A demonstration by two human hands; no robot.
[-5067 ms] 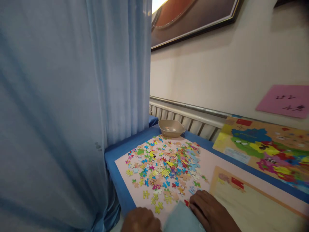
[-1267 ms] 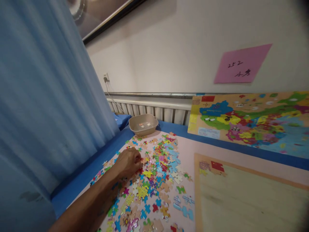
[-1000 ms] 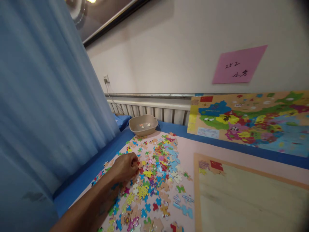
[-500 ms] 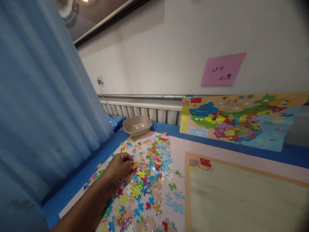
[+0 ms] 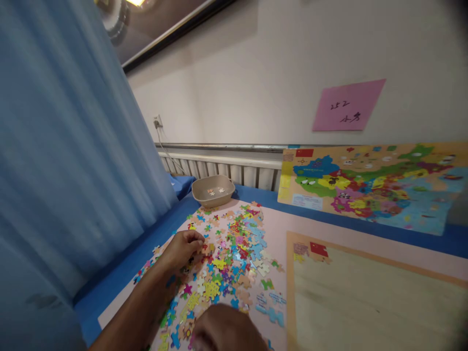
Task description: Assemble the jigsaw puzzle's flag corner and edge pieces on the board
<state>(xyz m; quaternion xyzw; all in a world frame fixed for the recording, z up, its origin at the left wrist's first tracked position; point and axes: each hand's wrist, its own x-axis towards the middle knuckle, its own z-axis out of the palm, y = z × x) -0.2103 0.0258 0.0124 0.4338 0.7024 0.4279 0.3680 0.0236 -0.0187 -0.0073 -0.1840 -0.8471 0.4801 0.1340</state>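
Observation:
My left hand (image 5: 184, 246) reaches out over the left side of a heap of loose, many-coloured puzzle pieces (image 5: 234, 253) on a pink mat (image 5: 281, 225). Its fingers are curled and pinched on a small piece at the heap's edge. My right hand (image 5: 226, 334) comes in at the bottom edge, over the near pieces; only its blurred back shows and its fingers are hidden. To the right lies a wooden puzzle tray (image 5: 365, 292) with a few pieces, one of them red, set in its top left corner.
A beige bowl (image 5: 213, 190) with a few pieces stands at the mat's far corner. A coloured map picture (image 5: 369, 185) leans on the wall under a pink note (image 5: 347, 105). A blue curtain (image 5: 73, 146) hangs close on the left. A radiator runs behind the blue-covered table.
My left hand has drawn back a little toward the heap's left edge, still pinched. My right hand has come into view at the bottom. The view has shifted slightly.

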